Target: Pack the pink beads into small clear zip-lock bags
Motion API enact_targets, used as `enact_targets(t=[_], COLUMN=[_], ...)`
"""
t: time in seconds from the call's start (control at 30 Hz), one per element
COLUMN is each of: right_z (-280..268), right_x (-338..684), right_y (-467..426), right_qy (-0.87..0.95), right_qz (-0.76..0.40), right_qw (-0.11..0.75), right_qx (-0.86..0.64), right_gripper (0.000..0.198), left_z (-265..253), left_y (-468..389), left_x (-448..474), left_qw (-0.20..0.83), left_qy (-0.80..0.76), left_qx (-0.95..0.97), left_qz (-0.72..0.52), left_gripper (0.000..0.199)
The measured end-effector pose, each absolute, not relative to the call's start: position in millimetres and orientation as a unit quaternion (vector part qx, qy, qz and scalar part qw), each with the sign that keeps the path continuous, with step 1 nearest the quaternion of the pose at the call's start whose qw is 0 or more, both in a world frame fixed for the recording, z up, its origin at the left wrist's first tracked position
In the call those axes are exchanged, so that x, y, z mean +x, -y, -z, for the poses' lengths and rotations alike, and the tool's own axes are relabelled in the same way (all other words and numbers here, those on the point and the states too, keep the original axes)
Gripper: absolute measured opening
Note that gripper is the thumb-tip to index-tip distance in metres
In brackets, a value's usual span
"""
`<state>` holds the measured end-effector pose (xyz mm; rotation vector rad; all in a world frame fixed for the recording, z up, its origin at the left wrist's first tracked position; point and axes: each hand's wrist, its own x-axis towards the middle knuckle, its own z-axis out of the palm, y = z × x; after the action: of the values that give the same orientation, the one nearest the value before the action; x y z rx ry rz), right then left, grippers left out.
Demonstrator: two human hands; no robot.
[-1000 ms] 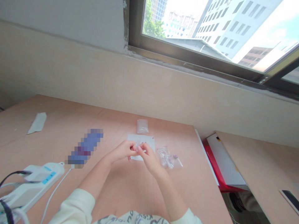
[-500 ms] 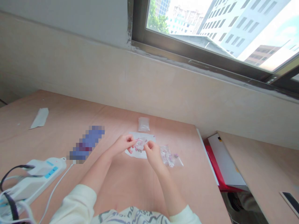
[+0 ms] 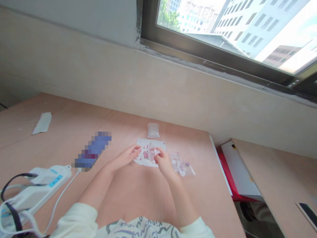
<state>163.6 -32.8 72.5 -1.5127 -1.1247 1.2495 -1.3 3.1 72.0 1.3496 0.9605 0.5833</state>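
A white sheet of paper lies on the desk with several small pink and red pieces scattered on it. My right hand pinches a small clear plastic bag above the paper's right side. At the paper's left edge is my left hand, its fingers apart and nothing seen in them. To the right of the paper are more clear bags, one with a small purple item in it. A stack of clear bags sits behind the paper.
On the left lie a pixelated phone, its white cable and a white power strip with plugs. A white paper piece is farther back. The wall and window rise behind the desk. A red and white folder stands at the right.
My left hand has let go of the small bag and moved left. The bag now hangs from my right hand alone, and more of the pink pieces show.
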Motion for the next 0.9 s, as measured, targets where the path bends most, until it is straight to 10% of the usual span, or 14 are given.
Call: enact_targets(t=[0.9], right_z=[-8], right_x=[150], right_y=[31], right_qy=[0.431], right_qz=[-0.422], right_qw=[0.427], right_qx=[-0.673], right_gripper=[0.016], left_z=[-23], left_y=[4], left_x=[-28], left_qw=[0.707], left_qy=[-0.486], left_qx=[0.422], left_qz=[-0.292], left_gripper=[0.033])
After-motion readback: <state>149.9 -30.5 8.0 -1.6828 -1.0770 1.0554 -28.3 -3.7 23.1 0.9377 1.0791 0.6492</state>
